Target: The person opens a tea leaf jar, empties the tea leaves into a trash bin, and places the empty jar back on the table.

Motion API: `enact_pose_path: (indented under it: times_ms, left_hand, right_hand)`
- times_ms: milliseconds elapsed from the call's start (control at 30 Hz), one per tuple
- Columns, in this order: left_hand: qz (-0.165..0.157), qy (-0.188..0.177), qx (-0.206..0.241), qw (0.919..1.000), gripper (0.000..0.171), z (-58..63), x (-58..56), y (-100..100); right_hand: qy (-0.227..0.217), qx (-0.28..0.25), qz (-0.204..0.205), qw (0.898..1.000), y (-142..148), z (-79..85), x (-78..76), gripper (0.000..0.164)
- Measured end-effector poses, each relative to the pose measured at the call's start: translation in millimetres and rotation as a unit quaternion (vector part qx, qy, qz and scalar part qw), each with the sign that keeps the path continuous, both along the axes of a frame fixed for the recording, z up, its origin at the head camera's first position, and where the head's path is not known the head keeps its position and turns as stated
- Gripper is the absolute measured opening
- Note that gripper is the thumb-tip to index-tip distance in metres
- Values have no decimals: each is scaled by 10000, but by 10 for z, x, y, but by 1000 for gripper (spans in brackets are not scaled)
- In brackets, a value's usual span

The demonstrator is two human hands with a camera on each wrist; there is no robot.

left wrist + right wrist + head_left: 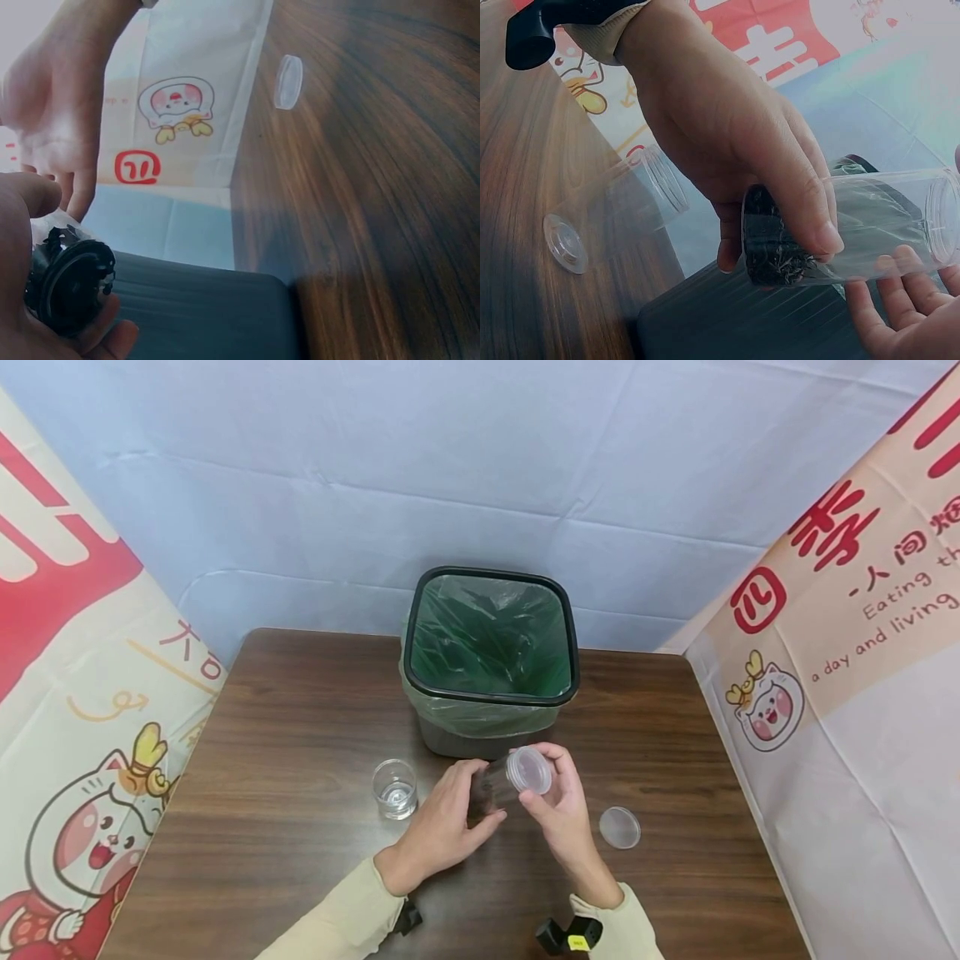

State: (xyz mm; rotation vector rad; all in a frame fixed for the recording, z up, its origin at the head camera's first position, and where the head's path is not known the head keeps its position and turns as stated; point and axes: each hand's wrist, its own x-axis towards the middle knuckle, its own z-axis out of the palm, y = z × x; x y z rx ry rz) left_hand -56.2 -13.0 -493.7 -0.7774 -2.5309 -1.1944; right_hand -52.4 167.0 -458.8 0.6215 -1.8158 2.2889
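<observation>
Both hands hold a clear plastic jar (495, 787) tilted over the table, close in front of the bin. Dark, dry, leaf-like bits (780, 262) lie in its base end. My left hand (447, 814) grips that end, thumb on the near side and fingers round the back. At the ringed, translucent other end, my right hand (561, 814) has its thumb at the rim and its fingers behind. From the left wrist view, the jar's dark round base (71, 289) shows within the left hand. A second clear jar (394, 789) stands upright left of the left hand.
A bin (487, 745) with a black rim and a green liner stands at the table's back edge. One round clear lid (619, 827) lies flat right of the right hand. Printed cloth hangs on both sides, plain pale cloth behind the wooden table (300, 727).
</observation>
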Motion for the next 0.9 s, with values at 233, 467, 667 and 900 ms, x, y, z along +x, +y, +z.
enact_pose_path:
  times_ms: [233, 467, 667, 900]
  left_hand:
    - [-4, 44, -9, 10000, 60, -11, -5, 4]
    - [-3, 94, -14, 10000, 60, -13, -5, 1]
    - [-1, 120, 17, 9999, 60, -22, -11, 3]
    - [-32, 60, -26, 10000, 60, -29, -12, 7]
  right_hand:
    - [62, 147, 69, 9998, 12, 11, 6, 54]
    - [102, 213, 122, 9996, 19, 22, 5, 56]
    - [82, 357, 88, 9993, 22, 40, 7, 54]
    - [67, 441, 98, 9990, 30, 40, 12, 55]
